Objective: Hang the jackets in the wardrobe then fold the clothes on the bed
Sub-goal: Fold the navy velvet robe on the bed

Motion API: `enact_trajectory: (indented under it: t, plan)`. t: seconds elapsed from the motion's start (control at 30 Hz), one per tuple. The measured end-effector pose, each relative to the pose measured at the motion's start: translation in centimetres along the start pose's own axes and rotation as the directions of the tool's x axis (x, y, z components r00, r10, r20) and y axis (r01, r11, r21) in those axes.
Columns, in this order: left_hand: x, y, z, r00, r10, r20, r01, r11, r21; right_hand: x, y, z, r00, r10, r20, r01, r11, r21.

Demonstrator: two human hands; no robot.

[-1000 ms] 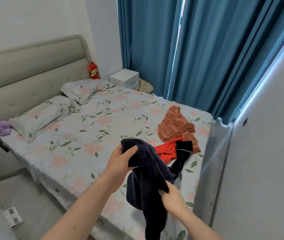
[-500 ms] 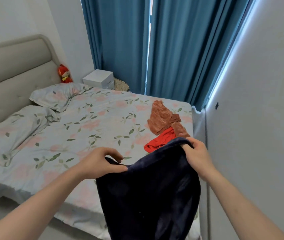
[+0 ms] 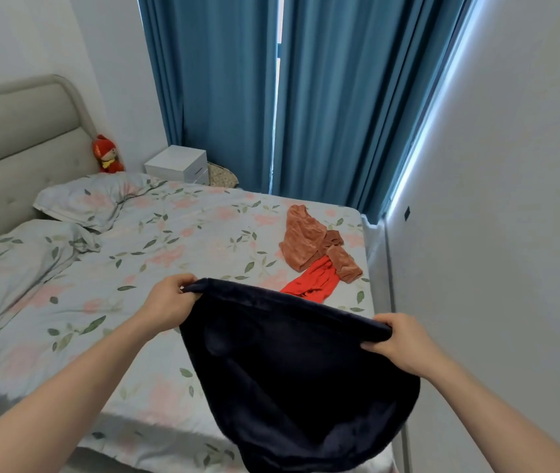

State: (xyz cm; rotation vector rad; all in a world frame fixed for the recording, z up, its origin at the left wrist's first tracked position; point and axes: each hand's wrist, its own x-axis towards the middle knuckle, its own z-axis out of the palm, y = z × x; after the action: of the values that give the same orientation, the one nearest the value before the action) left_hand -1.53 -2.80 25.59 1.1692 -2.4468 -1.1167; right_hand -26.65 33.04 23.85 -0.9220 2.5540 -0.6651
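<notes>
A dark navy fleece garment (image 3: 292,377) hangs spread out above the near edge of the bed (image 3: 176,240). My left hand (image 3: 169,298) grips its top left corner. My right hand (image 3: 401,339) grips the top right corner, so the upper hem is stretched between them. Farther back on the floral sheet lies a rust-brown velvet garment (image 3: 309,240), crumpled. A bright red garment (image 3: 316,285) lies partly under it, just beyond the navy hem.
Two floral pillows (image 3: 97,199) lie at the padded headboard (image 3: 19,138) on the left. A red plush doll (image 3: 108,155) and a white bedside cabinet (image 3: 179,163) stand in the far corner. Blue curtains (image 3: 305,97) hang behind. A white wall (image 3: 510,233) runs close along the right.
The navy garment went from bunched to spread wide. My right hand came up from its lower part to the top right corner, and my hands drew apart. The view swung right.
</notes>
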Motion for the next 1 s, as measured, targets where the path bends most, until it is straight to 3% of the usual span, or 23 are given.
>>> enact_trajectory:
  t: [0.17,0.3,0.5,0.67,0.87,1.0]
  plan:
    - [2.5,1.7,0.3,0.994,0.007,-0.112,-0.007,1.000,0.003,2.5,3.2,0.5,0.993,0.095,0.072,-0.087,0.990,-0.108]
    - [4.3,0.1,-0.1,0.989,0.009,-0.149,0.011,0.991,0.134,5.4,4.3,0.8,0.974,0.170,0.150,-0.154,0.981,-0.117]
    - [4.9,-3.8,-0.7,0.997,0.019,0.080,-0.047,0.932,0.360,9.7,5.1,2.4,0.953,0.219,0.209,-0.197,0.973,-0.119]
    - [5.8,-7.8,-0.3,0.957,-0.163,0.241,-0.051,0.721,0.691,10.9,4.5,4.4,0.890,0.289,0.353,-0.265,0.957,-0.114]
    - [9.8,-11.5,-0.9,0.912,-0.365,0.184,0.156,0.728,0.668,13.3,3.1,8.0,0.793,0.399,0.460,-0.404,0.910,-0.093]
    - [14.5,-12.0,-2.1,0.861,-0.454,0.228,0.263,0.783,0.563,16.0,0.5,9.3,0.737,0.489,0.466,-0.513,0.854,-0.085]
